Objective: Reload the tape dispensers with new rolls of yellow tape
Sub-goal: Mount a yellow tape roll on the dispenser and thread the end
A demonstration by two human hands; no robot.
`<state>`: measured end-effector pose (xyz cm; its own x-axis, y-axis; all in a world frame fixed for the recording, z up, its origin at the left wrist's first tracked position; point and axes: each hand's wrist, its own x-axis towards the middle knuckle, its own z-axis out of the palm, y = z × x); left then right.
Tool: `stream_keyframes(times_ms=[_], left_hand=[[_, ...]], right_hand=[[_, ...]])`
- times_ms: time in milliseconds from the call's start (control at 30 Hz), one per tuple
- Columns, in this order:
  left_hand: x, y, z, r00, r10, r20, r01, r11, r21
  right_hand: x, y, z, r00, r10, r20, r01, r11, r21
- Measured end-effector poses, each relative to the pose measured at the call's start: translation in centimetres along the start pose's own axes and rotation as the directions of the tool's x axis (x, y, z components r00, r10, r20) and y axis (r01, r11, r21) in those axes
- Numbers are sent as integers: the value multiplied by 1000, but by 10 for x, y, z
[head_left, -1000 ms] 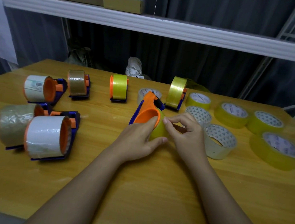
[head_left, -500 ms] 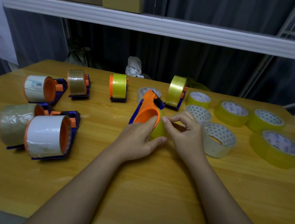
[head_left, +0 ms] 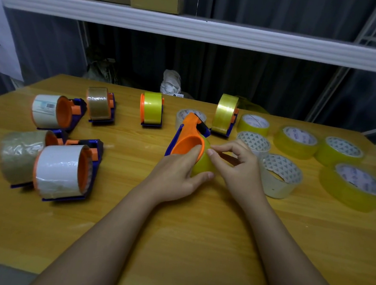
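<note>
An orange and blue tape dispenser (head_left: 188, 138) with a yellow tape roll (head_left: 202, 166) on its hub lies at the table's middle. My left hand (head_left: 177, 175) grips it, fingers in the orange hub and thumb under the roll. My right hand (head_left: 239, 169) pinches at the roll's upper edge with thumb and forefinger. Several loose yellow rolls (head_left: 296, 142) lie on the right. Two dispensers loaded with yellow tape (head_left: 151, 109) (head_left: 225, 115) stand at the back.
Several dispensers with clear, white and brown tape (head_left: 60, 175) stand on the left of the wooden table (head_left: 198, 233). Whitish rolls (head_left: 280, 176) lie just right of my right hand. A white shelf (head_left: 213, 32) with cardboard boxes runs above the table's far edge.
Hardly anything has moved. My right forefinger and thumb have shifted slightly along the yellow roll's edge while my left hand keeps the dispenser in place.
</note>
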<state>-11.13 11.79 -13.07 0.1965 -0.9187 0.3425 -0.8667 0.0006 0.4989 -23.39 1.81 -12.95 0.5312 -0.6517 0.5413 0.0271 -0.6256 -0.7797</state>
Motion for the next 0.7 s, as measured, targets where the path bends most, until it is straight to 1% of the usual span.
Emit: stream_keyframes(times_ms=[100,267,400,467,567,700], left_hand=[[0,0,0,1000,1,-7,-1,1000,-1],[-1,2,1,999,49,7,-49,994,97],[-1,0,0,1000,5,-16,-5,1000,-5],[0,0,0,1000,-1,-20,0,999,-41],[-1,1,1,1000,5,-25,-6,999,-46],[1,0,0,1000,-5,-31,3,999,-42]], right_hand=[[1,1,-1,1000,26,7,-26,1000,0],[2,9,3,996,34,-86,-40,996,-75],[-1,6,2,1000,-8,-28,7,1000,-17],[-2,3,3,999,-35,-4,34,999,-32],[-1,3,3,998,-54,-22,52,997,-63],[-1,3,5,998,-36,-52,32,997,-76]])
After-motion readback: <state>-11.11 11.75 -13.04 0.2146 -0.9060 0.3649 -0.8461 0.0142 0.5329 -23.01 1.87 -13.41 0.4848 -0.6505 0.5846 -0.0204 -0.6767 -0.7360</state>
